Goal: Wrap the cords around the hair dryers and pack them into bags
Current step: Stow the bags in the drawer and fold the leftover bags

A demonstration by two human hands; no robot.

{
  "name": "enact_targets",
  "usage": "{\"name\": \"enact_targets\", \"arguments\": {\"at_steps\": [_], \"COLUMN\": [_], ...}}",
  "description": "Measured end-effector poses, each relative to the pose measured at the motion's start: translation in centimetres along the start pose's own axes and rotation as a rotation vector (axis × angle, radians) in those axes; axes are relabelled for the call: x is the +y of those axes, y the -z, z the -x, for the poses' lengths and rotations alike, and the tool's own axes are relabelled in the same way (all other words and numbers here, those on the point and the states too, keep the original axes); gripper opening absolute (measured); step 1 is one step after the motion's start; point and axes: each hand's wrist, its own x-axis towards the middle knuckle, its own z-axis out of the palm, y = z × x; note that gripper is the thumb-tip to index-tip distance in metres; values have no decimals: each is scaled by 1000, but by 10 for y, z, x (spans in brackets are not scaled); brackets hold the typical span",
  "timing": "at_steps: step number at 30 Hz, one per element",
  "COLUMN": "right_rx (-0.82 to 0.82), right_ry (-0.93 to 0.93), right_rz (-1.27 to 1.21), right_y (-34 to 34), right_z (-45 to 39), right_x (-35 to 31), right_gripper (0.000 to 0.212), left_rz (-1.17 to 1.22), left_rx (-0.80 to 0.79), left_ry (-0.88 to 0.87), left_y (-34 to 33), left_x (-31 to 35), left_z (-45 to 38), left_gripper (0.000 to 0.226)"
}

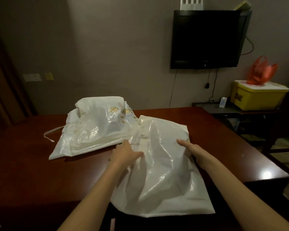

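- Resting flat on near bag (163, 172), table (40, 172) edge: left hand (126, 155), right hand (193, 150), fingers straight, grasping nothing.
- Likely soft, slippery film; best pinched at mouth.
- Lying behind: second bag (97, 127).

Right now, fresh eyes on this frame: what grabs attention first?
Two glossy white plastic bags on the dark red-brown wooden table: the near bag at the front edge, with the left hand and right hand resting on it, and the far bag with gold flower print behind-left. Next, the black wall-mounted TV upper right, and the yellow bin topped by an orange bag at far right.
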Motion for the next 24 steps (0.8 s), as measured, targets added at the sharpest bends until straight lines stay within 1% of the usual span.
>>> {"name": "enact_targets", "arguments": {"at_steps": [1,4,6,8,9,10,11,12,13,14,15,17,18,20,23,24], "right_rx": [-5,-57,-104,-152,-172,-188,-215,-234,-257,-277,-290,-312,-325,-342,-358,-349], "right_ry": [6,2,-28,-51,-54,-67,-71,-76,-82,-85,-81,-72,-74,-78,-84,-84], "right_rz": [-8,-75,-162,-255,-275,-285,-288,-291,-303,-318,-332,-379,-413,-469,-493,-498], "right_y": [-2,-16,-21,-23,-24,-25,-27,-29,-32,-33,-35,-37,-38,-43,-51,-53], "right_z": [-3,-2,-1,3,3,2,2,4,6,6,5,6,6,9,11,12], "right_x": [1,1,2,-1,0,2,4,3,4,5,5,6,8,12,21,22], "right_gripper": [77,49,48,54,59,61,56,46,36,30,30,40,46,48,53,55], "left_rz": [15,178,204,212,263,365,465,565,628,665,684,712,726,709,550,479], "left_rx": [-5,-121,-118,-38,-20,-24,-46,-73,-107,-129,-144,-161,-171,-182,-174,-163], "left_ry": [7,-37,-34,-31,-23,-9,4,13,16,17,21,24,22,-8,-102,-113], "left_y": [2,-7,-15,-18,-17,-17,-17,-15,-15,-16,-16,-15,-13,-11,-10,-8], "left_x": [-4,-11,-11,-12,-12,-13,-12,-12,-12,-14,-15,-18,-19,-16,-6,-3], "left_z": [-2,-7,-5,-7,-6,-9,-9,-7,-6,-6,-5,-4,-2,2,12,14], "left_gripper": [86,102,98,92,97,105,110,109,104,97,95,98,95,90,79,79]}}
